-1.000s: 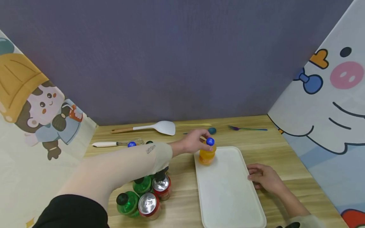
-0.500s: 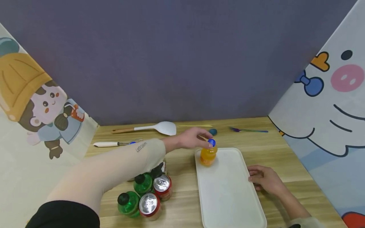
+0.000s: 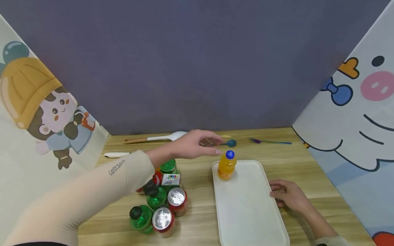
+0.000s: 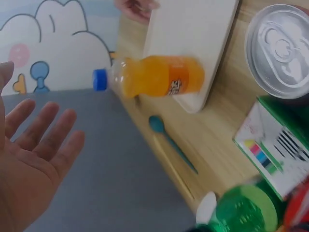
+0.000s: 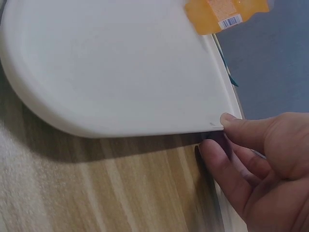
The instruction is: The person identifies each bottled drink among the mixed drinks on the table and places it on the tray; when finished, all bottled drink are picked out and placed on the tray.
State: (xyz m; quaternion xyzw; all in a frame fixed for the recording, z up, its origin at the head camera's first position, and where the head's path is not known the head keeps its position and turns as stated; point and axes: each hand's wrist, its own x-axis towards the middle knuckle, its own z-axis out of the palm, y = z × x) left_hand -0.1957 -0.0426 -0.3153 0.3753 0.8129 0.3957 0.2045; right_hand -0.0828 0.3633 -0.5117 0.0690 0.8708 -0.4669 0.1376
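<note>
An orange juice bottle (image 3: 227,168) with a blue cap stands upright at the far left corner of the white tray (image 3: 250,208). My left hand (image 3: 195,145) is just to the left of the bottle's cap, holding nothing. In the left wrist view the fingers of that left hand (image 4: 36,164) are spread and apart from the bottle (image 4: 164,76). At the tray's right edge is my right hand (image 3: 289,195). Up close in the right wrist view, the right hand (image 5: 270,164) pinches the rim, thumb on top and fingers below it.
Left of the tray stand red cans (image 3: 163,220), green bottles (image 3: 141,218) and a small box (image 3: 171,181). Along the back lie a white spatula (image 3: 176,135), a teal spoon (image 3: 231,143) and a fork (image 3: 271,141). A white-handled utensil (image 3: 115,154) is partly behind the left arm.
My left hand has let go of the orange juice bottle's cap and moved left and up, its fingers opening. The bottle stays on the tray. My right hand keeps its place at the tray's edge.
</note>
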